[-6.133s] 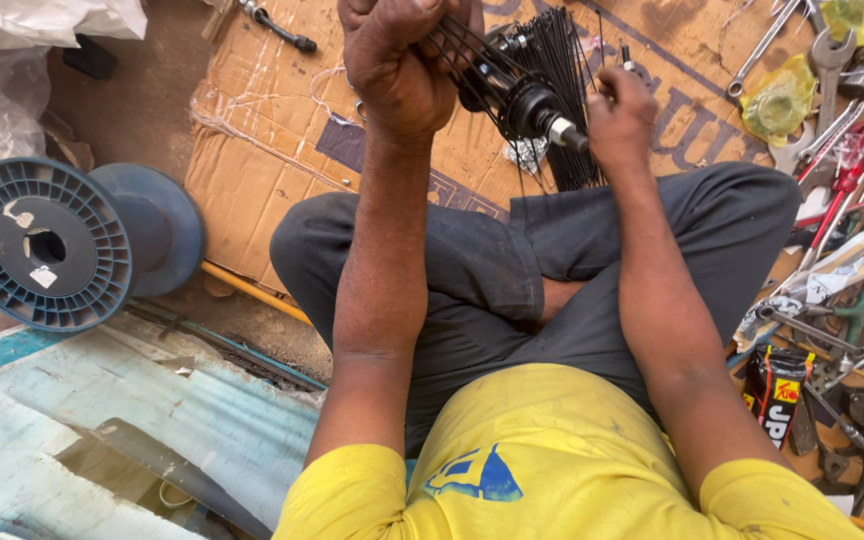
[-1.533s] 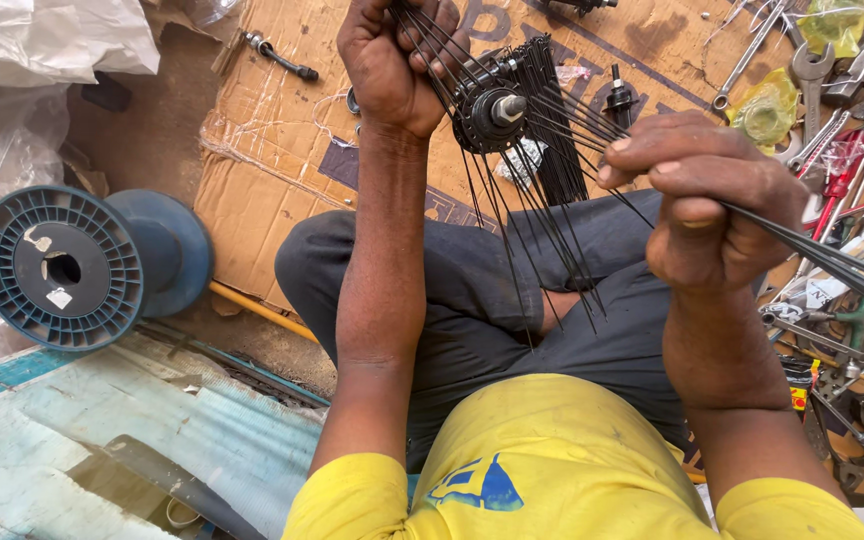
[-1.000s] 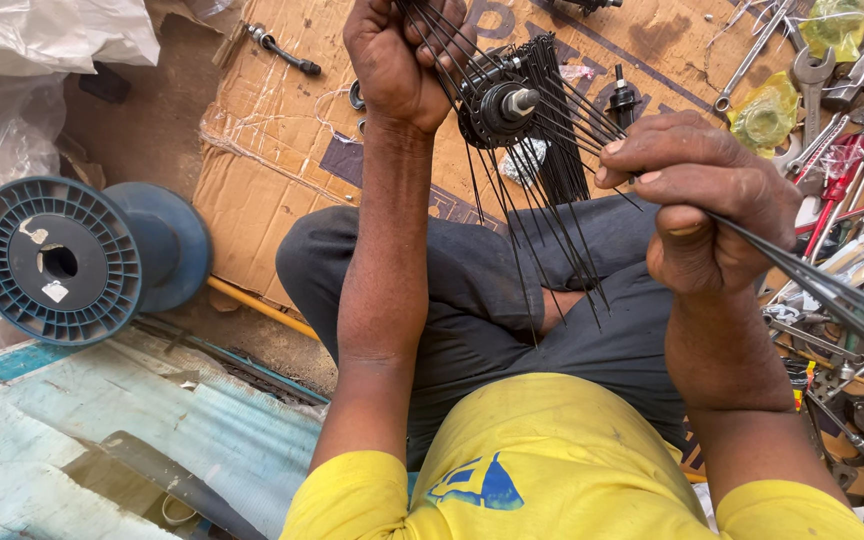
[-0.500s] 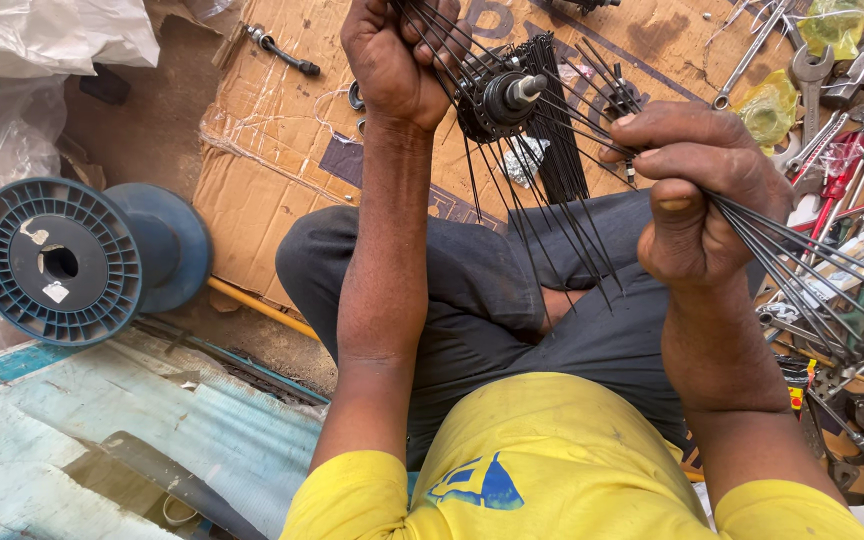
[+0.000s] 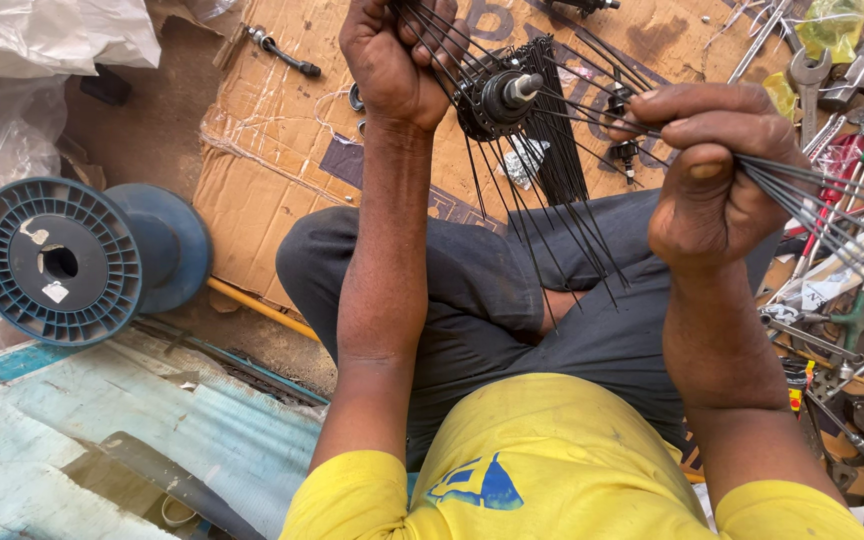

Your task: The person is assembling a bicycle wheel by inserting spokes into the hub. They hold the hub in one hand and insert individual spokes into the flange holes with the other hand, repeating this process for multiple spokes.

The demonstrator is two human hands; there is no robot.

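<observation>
Head camera looks down on a seated person in a yellow shirt (image 5: 562, 450) and dark grey trousers (image 5: 492, 300), both arms raised in front of the body. The left hand (image 5: 392, 60) is closed into a fist around a bunch of thin black spokes (image 5: 552, 210), gripping them near the top edge of the view, just beside the black wheel hub (image 5: 497, 98) from which they spring. The hub sits between the two hands, its silver axle end pointing towards the camera, and many spokes hang loose from it and fan down over the person's lap. The right hand (image 5: 712, 170) is also closed, fingers and thumb pinched tight on a second bundle of spokes that runs from the hub through the fist and sticks out to the right, above the scattered tools. Below the hands, a flattened sheet of brown cardboard (image 5: 272, 150) covers the ground, with a small dark ratchet-like tool (image 5: 282, 55) lying near its upper left corner. To the right lie spanners (image 5: 812, 85), pliers and other hand tools in a loose heap, well apart from the left hand. On the left, a blue plastic spool (image 5: 62, 262) lies on its side on the bare ground, near clear plastic bags (image 5: 42, 40) and a pale blue painted board (image 5: 102, 430).
</observation>
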